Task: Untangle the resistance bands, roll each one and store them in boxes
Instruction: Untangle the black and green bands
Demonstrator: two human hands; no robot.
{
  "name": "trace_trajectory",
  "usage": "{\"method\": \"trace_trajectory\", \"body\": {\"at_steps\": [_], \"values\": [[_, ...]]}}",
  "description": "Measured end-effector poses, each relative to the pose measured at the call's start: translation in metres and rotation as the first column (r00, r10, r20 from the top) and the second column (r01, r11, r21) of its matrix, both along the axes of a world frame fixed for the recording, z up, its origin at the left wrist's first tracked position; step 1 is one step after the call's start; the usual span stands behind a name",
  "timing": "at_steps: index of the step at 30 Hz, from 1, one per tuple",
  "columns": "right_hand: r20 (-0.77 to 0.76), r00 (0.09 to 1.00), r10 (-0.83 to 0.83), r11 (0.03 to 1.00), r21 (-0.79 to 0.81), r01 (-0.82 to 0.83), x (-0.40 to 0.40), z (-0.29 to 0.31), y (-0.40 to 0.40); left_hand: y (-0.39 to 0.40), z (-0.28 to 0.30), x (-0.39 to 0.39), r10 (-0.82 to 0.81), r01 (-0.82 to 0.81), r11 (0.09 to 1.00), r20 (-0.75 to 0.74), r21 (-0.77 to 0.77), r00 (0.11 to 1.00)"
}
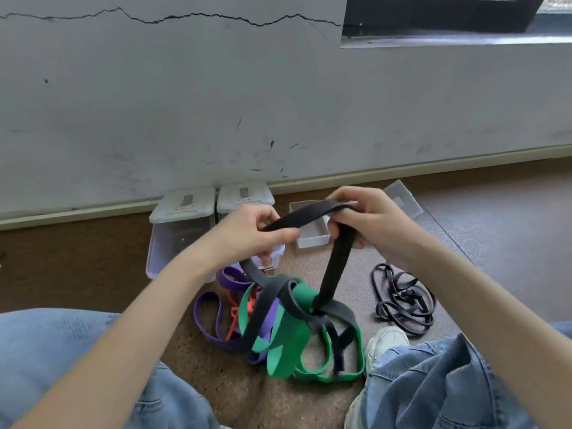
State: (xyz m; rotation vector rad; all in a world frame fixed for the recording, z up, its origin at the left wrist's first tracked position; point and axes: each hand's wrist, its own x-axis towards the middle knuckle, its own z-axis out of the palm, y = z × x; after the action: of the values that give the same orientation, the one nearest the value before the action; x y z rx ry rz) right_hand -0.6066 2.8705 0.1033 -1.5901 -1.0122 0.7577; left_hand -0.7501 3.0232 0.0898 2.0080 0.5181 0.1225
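Note:
A wide black resistance band runs taut between both hands above the floor. My left hand pinches one stretch of it, and my right hand grips its top loop. Lower down the black band stays knotted into a tangle of a green band, a purple band and a thin orange band lying between my knees. Two lidded clear boxes stand by the wall. A small open box sits behind my hands.
A thin black band lies coiled on the floor to the right. A loose clear lid rests near the wall. My jeans-clad legs and a white shoe frame the pile. A grey cracked wall stands close ahead.

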Motion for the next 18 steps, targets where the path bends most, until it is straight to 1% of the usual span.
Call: {"method": "trace_trajectory", "body": {"at_steps": [2, 3, 4, 5, 6, 7, 8, 9, 11, 12, 13, 14, 15, 16, 17, 18], "values": [[-0.256, 0.963, 0.079, 0.99, 0.132, -0.046, 0.0, 0.005, -0.001, -0.004, -0.023, 0.007, 0.05, -0.041, 0.98, -0.044, 0.197, 0.998], [-0.361, 0.924, 0.127, 0.979, 0.194, -0.058, 0.0, 0.008, -0.001, -0.008, -0.035, 0.009, 0.055, -0.035, 0.976, -0.091, 0.215, 0.994], [-0.445, 0.88, 0.165, 0.967, 0.249, -0.056, 0.001, 0.012, -0.002, -0.012, -0.048, 0.01, 0.045, -0.027, 0.992, -0.142, 0.125, 0.989], [-0.514, 0.835, 0.196, 0.954, 0.296, -0.042, 0.002, 0.016, -0.003, -0.019, -0.058, 0.01, 0.029, -0.04, 0.998, -0.182, -0.057, 0.983], [-0.568, 0.796, 0.211, 0.943, 0.332, -0.013, 0.004, 0.019, -0.003, -0.025, -0.067, 0.011, 0.016, -0.069, 0.964, -0.203, -0.256, 0.979], [-0.605, 0.768, 0.209, 0.935, 0.353, 0.023, 0.006, 0.021, -0.004, -0.031, -0.072, 0.011, 0.03, -0.114, 0.91, -0.21, -0.399, 0.977], [-0.623, 0.759, 0.19, 0.931, 0.359, 0.062, 0.008, 0.023, -0.004, -0.034, -0.074, 0.012, 0.048, -0.145, 0.867, -0.209, -0.477, 0.977], [-0.626, 0.763, 0.162, 0.929, 0.357, 0.095, 0.009, 0.023, -0.005, -0.036, -0.076, 0.013, 0.062, -0.163, 0.84, -0.206, -0.518, 0.977], [-0.613, 0.781, 0.115, 0.931, 0.341, 0.131, 0.01, 0.021, -0.006, -0.036, -0.073, 0.014, 0.04, -0.144, 0.819, -0.195, -0.555, 0.98], [-0.599, 0.794, 0.103, 0.934, 0.334, 0.13, 0.01, 0.019, -0.006, -0.035, -0.072, 0.014, 0.018, -0.13, 0.82, -0.201, -0.557, 0.979], [-0.57, 0.817, 0.09, 0.939, 0.322, 0.122, 0.009, 0.019, -0.007, -0.034, -0.07, 0.014, -0.001, -0.116, 0.84, -0.214, -0.53, 0.977], [-0.513, 0.857, 0.056, 0.948, 0.295, 0.115, 0.009, 0.019, -0.007, -0.031, -0.067, 0.012, -0.007, -0.108, 0.881, -0.24, -0.461, 0.971], [-0.416, 0.909, -0.006, 0.962, 0.244, 0.118, 0.01, 0.018, -0.007, -0.029, -0.062, 0.011, 0.003, -0.102, 0.929, -0.268, -0.355, 0.963], [-0.267, 0.959, -0.093, 0.975, 0.171, 0.142, 0.011, 0.015, -0.007, -0.025, -0.059, 0.01, 0.02, -0.084, 0.973, -0.285, -0.214, 0.958], [-0.065, 0.981, -0.184, 0.979, 0.077, 0.189, 0.015, 0.011, -0.007, -0.022, -0.057, 0.01, 0.031, -0.048, 0.997, -0.288, -0.054, 0.957], [0.183, 0.953, -0.243, 0.967, -0.032, 0.253, 0.019, 0.007, -0.008, -0.019, -0.053, 0.01, 0.037, -0.008, 0.995, -0.282, 0.103, 0.959]]}}
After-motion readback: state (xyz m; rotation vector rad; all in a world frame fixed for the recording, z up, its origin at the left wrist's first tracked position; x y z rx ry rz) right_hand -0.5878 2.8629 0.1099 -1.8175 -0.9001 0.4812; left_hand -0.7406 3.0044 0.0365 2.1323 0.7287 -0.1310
